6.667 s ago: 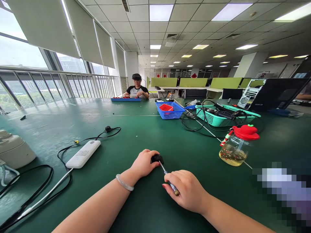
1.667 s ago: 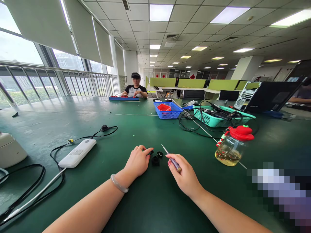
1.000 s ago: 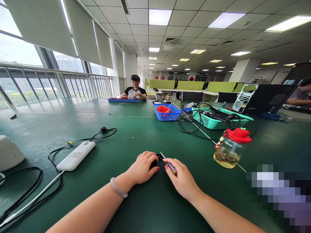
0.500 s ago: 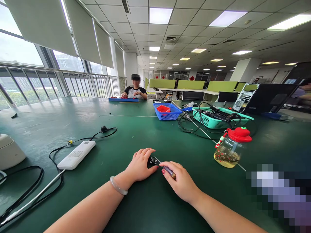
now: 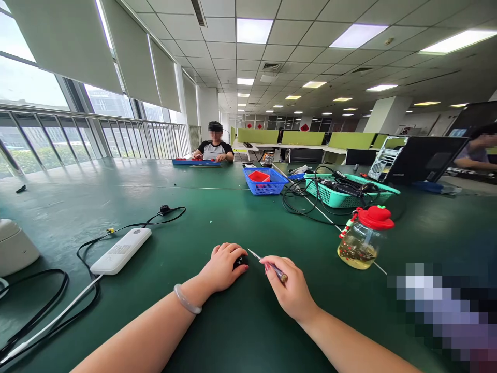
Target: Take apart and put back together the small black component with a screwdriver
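Observation:
My left hand [image 5: 222, 267] rests on the green table with its fingers curled round a small black object [image 5: 240, 261]. White marks showed on the object a moment ago; the hand hides most of it, so its kind is unclear. To the right, my right hand [image 5: 289, 287] pinches a slim pointed tool [image 5: 255, 255] like a pen. It has a thin metal tip and a darker handle with a brownish end. The tip points up and left, a short gap from the black object. I cannot make out whether the tool is a screwdriver or a knife.
A jar with a red lid [image 5: 359, 243] stands at right, before a teal basket of cables [image 5: 330, 197] and a blue basket [image 5: 267, 186]. A white power bank [image 5: 122, 251] with cords lies left. Across the table a person [image 5: 213, 147] sits at a blue tray [image 5: 194, 162].
My right hand has drawn slightly right, taking the tool's tip away from the black object. My left fingers have closed further over that object, covering its marked face.

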{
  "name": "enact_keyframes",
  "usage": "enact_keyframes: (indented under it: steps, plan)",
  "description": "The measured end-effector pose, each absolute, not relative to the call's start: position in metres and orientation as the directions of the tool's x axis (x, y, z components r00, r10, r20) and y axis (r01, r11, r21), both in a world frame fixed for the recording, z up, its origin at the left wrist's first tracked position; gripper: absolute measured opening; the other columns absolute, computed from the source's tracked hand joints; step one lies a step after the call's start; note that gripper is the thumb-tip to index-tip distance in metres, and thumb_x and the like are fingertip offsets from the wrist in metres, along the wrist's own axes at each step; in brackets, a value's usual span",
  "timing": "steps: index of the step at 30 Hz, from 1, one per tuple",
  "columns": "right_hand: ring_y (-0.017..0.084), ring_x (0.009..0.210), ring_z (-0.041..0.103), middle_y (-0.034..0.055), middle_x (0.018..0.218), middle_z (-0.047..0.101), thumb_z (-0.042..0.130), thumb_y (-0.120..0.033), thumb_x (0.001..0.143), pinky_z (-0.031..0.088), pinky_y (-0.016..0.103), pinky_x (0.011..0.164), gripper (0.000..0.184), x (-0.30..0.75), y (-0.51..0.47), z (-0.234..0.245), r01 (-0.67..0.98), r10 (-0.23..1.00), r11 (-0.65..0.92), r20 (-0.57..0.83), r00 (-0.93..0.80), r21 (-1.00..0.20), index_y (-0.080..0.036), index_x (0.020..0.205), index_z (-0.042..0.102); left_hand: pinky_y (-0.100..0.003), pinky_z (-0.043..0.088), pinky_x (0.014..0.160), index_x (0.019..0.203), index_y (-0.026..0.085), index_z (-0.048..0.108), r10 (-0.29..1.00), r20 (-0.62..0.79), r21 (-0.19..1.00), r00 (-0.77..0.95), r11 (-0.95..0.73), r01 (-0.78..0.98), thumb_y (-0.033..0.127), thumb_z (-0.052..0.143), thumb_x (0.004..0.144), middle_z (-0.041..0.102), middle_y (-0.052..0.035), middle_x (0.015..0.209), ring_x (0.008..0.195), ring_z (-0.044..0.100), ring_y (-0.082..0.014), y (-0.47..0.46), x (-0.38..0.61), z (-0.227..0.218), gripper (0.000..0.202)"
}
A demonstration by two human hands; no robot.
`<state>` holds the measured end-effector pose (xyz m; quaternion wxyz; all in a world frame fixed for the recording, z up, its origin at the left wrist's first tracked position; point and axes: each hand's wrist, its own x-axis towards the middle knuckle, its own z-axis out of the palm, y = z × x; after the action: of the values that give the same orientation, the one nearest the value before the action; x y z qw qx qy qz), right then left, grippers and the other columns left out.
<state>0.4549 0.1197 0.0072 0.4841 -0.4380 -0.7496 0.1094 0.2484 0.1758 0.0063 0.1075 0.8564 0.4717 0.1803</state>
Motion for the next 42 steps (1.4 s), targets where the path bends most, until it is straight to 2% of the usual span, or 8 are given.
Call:
enact_keyframes:
  steps: [4, 8, 11, 22, 26, 31, 36, 42]
  plan:
    - [0.018, 0.081, 0.065, 0.0025, 0.088, 0.071, 0.046, -0.03, 0.093, 0.051, 0.029, 0.075, 0.021, 0.456, 0.131, 0.001, 0.565, 0.78, 0.564, 0.614, -0.123, -0.602, -0.024, 0.096, 0.066, -0.051, 0.034, 0.106, 0.114, 0.033, 0.059, 0.841, 0.217, 0.339, 0.495, -0.541, 0.77, 0.041, 0.052, 0.088, 0.061, -0.0032, 0.123, 0.119, 0.049, -0.0255, 0.176, 0.248, 0.005, 0.028]
    - [0.019, 0.082, 0.066, 0.0036, 0.092, 0.071, 0.045, -0.032, 0.093, 0.051, 0.028, 0.074, 0.023, 0.457, 0.143, -0.004, 0.577, 0.806, 0.516, 0.587, -0.077, -0.633, -0.023, 0.098, 0.066, -0.049, 0.036, 0.104, 0.108, 0.03, 0.06, 0.844, 0.219, 0.32, 0.49, -0.536, 0.781, 0.042, 0.051, 0.088, 0.062, -0.0035, 0.117, 0.115, 0.051, -0.0246, 0.175, 0.249, 0.006, 0.025]
    - [0.019, 0.086, 0.065, 0.0039, 0.096, 0.071, 0.045, -0.03, 0.093, 0.049, 0.029, 0.079, 0.023, 0.456, 0.146, -0.005, 0.586, 0.792, 0.539, 0.601, -0.107, -0.605, -0.023, 0.099, 0.066, -0.048, 0.036, 0.104, 0.109, 0.029, 0.059, 0.852, 0.215, 0.307, 0.477, -0.523, 0.795, 0.044, 0.049, 0.089, 0.061, -0.0046, 0.118, 0.115, 0.051, -0.0246, 0.173, 0.25, 0.007, 0.027]
    - [0.019, 0.084, 0.066, 0.0041, 0.092, 0.072, 0.043, -0.026, 0.092, 0.044, 0.032, 0.08, 0.023, 0.449, 0.14, -0.003, 0.682, 0.776, 0.539, 0.607, -0.172, -0.494, -0.021, 0.096, 0.065, -0.047, 0.041, 0.096, 0.112, 0.027, 0.059, 0.907, 0.218, 0.241, 0.36, -0.407, 0.881, 0.043, 0.045, 0.091, 0.062, -0.0062, 0.117, 0.115, 0.052, -0.0269, 0.153, 0.257, 0.015, 0.03]
    - [0.019, 0.079, 0.065, 0.0034, 0.089, 0.072, 0.043, -0.025, 0.092, 0.043, 0.032, 0.077, 0.022, 0.45, 0.137, -0.001, 0.699, 0.763, 0.549, 0.616, -0.195, -0.459, -0.021, 0.093, 0.065, -0.048, 0.041, 0.096, 0.112, 0.027, 0.059, 0.93, 0.191, 0.242, 0.313, -0.354, 0.904, 0.04, 0.046, 0.09, 0.062, -0.0073, 0.118, 0.116, 0.051, -0.0279, 0.131, 0.25, 0.02, 0.029]
    - [0.019, 0.079, 0.065, 0.0039, 0.091, 0.073, 0.042, -0.027, 0.093, 0.043, 0.032, 0.077, 0.023, 0.452, 0.135, -0.002, 0.692, 0.771, 0.54, 0.612, -0.177, -0.48, -0.021, 0.094, 0.065, -0.046, 0.038, 0.102, 0.112, 0.03, 0.06, 0.937, 0.121, 0.298, 0.327, -0.348, 0.889, 0.039, 0.046, 0.089, 0.061, -0.0044, 0.122, 0.118, 0.05, -0.025, 0.08, 0.212, 0.022, 0.028]
    - [0.019, 0.079, 0.065, 0.0037, 0.092, 0.073, 0.043, -0.027, 0.093, 0.043, 0.032, 0.078, 0.022, 0.452, 0.132, -0.002, 0.677, 0.767, 0.551, 0.616, -0.18, -0.488, -0.022, 0.095, 0.065, -0.045, 0.04, 0.102, 0.112, 0.032, 0.062, 0.982, 0.123, 0.265, 0.143, -0.171, 0.949, 0.043, 0.042, 0.089, 0.062, -0.0029, 0.124, 0.118, 0.053, -0.0258, 0.038, 0.139, 0.018, 0.032]
    - [0.018, 0.078, 0.065, 0.0035, 0.093, 0.073, 0.044, -0.027, 0.092, 0.043, 0.032, 0.079, 0.022, 0.451, 0.133, -0.002, 0.681, 0.772, 0.55, 0.605, -0.195, -0.483, -0.022, 0.095, 0.065, -0.046, 0.047, 0.094, 0.112, 0.025, 0.065, 0.974, 0.178, 0.165, -0.143, 0.113, 0.98, 0.047, 0.043, 0.082, 0.065, -0.0096, 0.122, 0.109, 0.061, -0.0321, 0.028, 0.055, 0.021, 0.042]
